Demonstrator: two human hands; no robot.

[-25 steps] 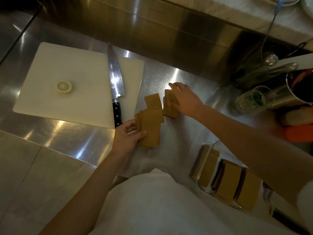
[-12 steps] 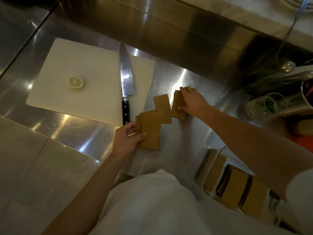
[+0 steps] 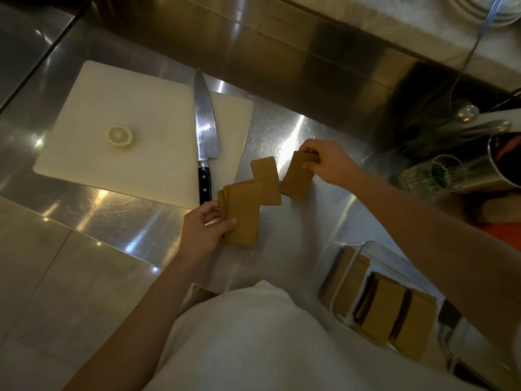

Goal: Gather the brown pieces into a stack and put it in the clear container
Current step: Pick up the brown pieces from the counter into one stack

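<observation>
Flat brown rectangular pieces lie on the steel counter. My left hand [image 3: 204, 228] grips a fanned stack of brown pieces [image 3: 242, 215] by its near left corner. A single brown piece [image 3: 265, 180] lies just beyond that stack, overlapped by it. My right hand [image 3: 328, 162] pinches the far end of another small stack of brown pieces [image 3: 297, 177], tilted with its far end raised off the counter. The clear container [image 3: 349, 266] sits at the lower right, with several brown stacks [image 3: 384, 311] standing inside it.
A white cutting board [image 3: 127, 131] lies to the left with a lemon slice [image 3: 119, 135] and a chef's knife [image 3: 205, 131], handle towards me. A glass [image 3: 431, 176] and a metal pot [image 3: 504, 162] stand at the right. A steel backsplash rises behind.
My right hand has shifted right and lifted the far end of its small stack, gripping it by the top edge. My left hand keeps its hold on the fanned stack.
</observation>
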